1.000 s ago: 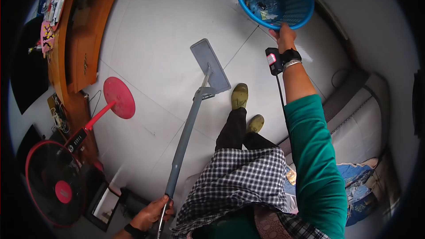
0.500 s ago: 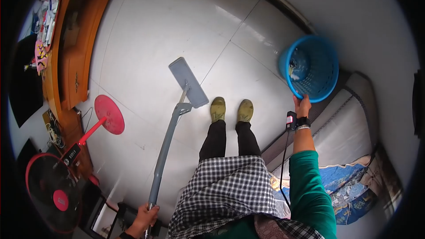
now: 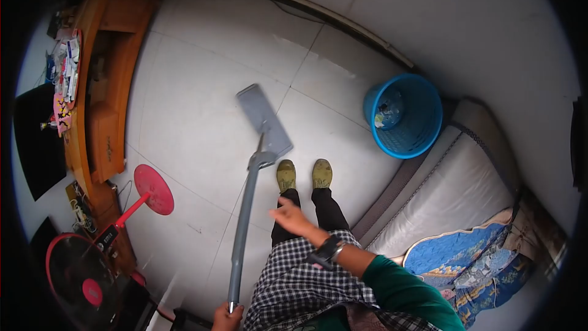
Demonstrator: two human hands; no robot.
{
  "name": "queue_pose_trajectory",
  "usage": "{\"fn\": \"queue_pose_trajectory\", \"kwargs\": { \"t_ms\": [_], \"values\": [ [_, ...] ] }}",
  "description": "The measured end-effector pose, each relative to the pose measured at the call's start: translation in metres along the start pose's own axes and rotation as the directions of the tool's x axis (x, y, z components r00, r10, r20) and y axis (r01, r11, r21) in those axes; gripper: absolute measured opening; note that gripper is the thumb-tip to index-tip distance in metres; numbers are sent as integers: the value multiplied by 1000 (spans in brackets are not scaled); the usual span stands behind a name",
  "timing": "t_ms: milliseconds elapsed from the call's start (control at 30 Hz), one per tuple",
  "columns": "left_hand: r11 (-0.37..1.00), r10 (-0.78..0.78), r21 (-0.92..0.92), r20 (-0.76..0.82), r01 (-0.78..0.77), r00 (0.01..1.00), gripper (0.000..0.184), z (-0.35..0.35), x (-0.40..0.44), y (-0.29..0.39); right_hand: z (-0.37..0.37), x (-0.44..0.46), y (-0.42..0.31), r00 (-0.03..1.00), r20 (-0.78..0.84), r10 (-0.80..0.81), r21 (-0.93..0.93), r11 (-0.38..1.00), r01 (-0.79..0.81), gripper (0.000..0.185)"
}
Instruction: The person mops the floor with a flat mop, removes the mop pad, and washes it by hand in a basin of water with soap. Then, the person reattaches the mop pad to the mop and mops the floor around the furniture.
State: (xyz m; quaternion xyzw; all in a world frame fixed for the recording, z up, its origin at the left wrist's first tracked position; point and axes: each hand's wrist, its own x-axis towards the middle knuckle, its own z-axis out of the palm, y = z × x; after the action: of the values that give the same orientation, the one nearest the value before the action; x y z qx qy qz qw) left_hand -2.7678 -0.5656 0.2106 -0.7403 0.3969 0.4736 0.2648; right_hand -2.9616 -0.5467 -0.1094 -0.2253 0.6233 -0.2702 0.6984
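A flat mop (image 3: 244, 227) slants across the view, its grey rectangular head (image 3: 275, 132) lying on the pale tiled floor. My left hand (image 3: 228, 317) grips the upper end of the pole at the bottom of the view. My right hand (image 3: 293, 217) is in front of my legs, just right of the pole and apart from it. Its fingers are partly spread with nothing in them. The blue waste basket (image 3: 424, 138), with some litter at its bottom, stands by the wall on the right, touched by neither hand.
On the left stand a wooden cabinet (image 3: 105, 141) and a red-and-black fan (image 3: 92, 282) with a round red base. A grey-sided sofa or bed (image 3: 453, 190) with a blue patterned cloth (image 3: 447, 248) is on the right. A wall with a cable along its foot bounds the far side.
My right hand has let go of the basket's rim and moved left towards the mop pole. My left hand still holds the pole. The whole view has shifted.
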Motion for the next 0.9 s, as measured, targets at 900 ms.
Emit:
{"fn": "queue_pose_trajectory", "kwargs": {
  "t_ms": [900],
  "values": [
    [220,-121,-744,621,631,774,34,14,4,8,132,72,-68,968,-30,248,-74,965,-250,50]
  ]
}}
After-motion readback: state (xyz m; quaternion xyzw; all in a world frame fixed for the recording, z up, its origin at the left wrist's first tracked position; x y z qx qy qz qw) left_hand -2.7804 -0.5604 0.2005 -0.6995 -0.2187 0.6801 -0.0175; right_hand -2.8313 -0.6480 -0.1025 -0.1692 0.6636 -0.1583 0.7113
